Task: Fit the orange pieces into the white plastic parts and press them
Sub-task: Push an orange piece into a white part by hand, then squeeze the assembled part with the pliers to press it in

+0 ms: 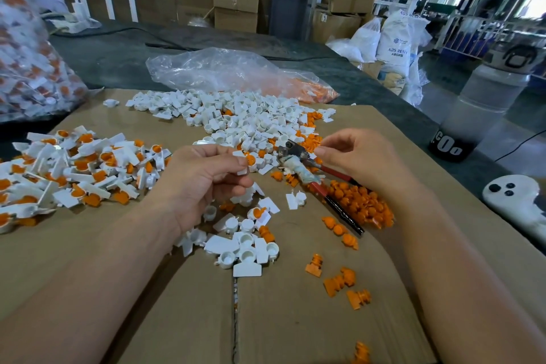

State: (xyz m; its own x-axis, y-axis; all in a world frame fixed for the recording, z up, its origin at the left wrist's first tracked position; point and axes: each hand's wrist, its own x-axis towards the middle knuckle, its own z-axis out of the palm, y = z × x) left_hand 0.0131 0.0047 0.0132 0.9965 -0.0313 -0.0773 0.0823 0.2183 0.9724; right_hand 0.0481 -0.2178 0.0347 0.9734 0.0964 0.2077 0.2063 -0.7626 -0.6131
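Cardboard sheet (118, 245) covers the near part of the dark table (118, 50). All work is on it.
Full bag (29, 68) of white-and-orange pieces at the table's far left corner. A clear bag (224, 71), mostly flat with some orange inside, lies past the cardboard's far edge.
White parts pile (236, 118) along the cardboard's far edge, centre. Assembled pile (76, 168), white with orange seated, at the left edge.
Orange heap (360, 204) towards the right edge, under the right wrist. More loose orange pieces (339, 278) sit near the cardboard's centre seam.
Loose white parts (245, 245) mid-sheet, below the left hand.
Red-handled pliers (301, 165) lie flat between the hands, head wrapped in tape.
Left hand (201, 183): fingers and thumb curled, pinching a white part (242, 170) with an orange piece (250, 159) in its cup, held above the sheet's centre.
Right hand (360, 159): fingers curled, thumb and index tips close together just above the pliers. Can't tell if anything is pinched.
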